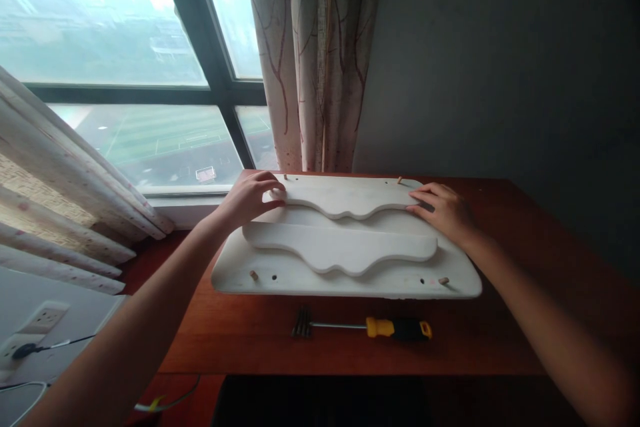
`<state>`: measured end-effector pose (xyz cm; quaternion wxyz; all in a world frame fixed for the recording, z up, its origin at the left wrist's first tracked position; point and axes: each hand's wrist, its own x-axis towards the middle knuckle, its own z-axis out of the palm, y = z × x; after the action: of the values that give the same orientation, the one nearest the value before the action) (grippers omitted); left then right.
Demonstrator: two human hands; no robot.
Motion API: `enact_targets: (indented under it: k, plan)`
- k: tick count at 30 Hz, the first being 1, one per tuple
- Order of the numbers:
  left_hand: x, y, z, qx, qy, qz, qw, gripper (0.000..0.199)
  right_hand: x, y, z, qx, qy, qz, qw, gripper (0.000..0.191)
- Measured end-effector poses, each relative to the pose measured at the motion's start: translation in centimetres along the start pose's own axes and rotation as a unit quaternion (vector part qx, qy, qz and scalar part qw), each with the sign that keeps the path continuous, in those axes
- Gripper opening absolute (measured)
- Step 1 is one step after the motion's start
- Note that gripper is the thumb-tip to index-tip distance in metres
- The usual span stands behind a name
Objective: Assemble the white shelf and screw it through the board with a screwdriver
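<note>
A white board [350,285] with rounded corners lies on the wooden table, with wooden dowels and small holes near its edges. Over its far part is a white wavy-edged panel [345,195]. My left hand [255,197] pinches that panel's left end, and my right hand [443,208] pinches its right end. Nearer to me, a second wavy-edged panel [340,247] rests on the board, touched by neither hand.
A yellow and black screwdriver [397,328] lies in front of the board, its tip at several screws [301,322]. The table [240,347] meets a window and curtain [325,67] behind. Sockets [45,320] and cables are at lower left.
</note>
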<state>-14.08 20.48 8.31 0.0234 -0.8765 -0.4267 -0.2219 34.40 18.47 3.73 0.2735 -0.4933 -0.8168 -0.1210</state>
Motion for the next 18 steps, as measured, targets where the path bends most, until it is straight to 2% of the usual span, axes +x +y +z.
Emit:
enact_targets:
  k: [5, 11, 15, 18]
  plan:
    - [0.4, -0.4, 0.1, 0.011, -0.007, -0.002, 1.0, 0.032, 1.0, 0.6, -0.3, 0.016, -0.025, 0.002, 1.0, 0.028]
    - [0.7, -0.3, 0.3, 0.046, 0.001, -0.019, 0.999, 0.036, 1.9, 0.8, 0.5, 0.061, -0.008, 0.063, 0.996, 0.034]
    - [1.0, -0.6, 1.1, 0.052, 0.013, -0.036, 0.998, 0.038, 2.0, 0.9, 1.3, 0.102, 0.004, 0.049, 0.994, 0.035]
    - [1.3, -1.1, 1.3, 0.019, 0.012, -0.058, 0.998, 0.037, 2.2, 1.5, 1.7, 0.13, 0.002, 0.054, 0.99, 0.032]
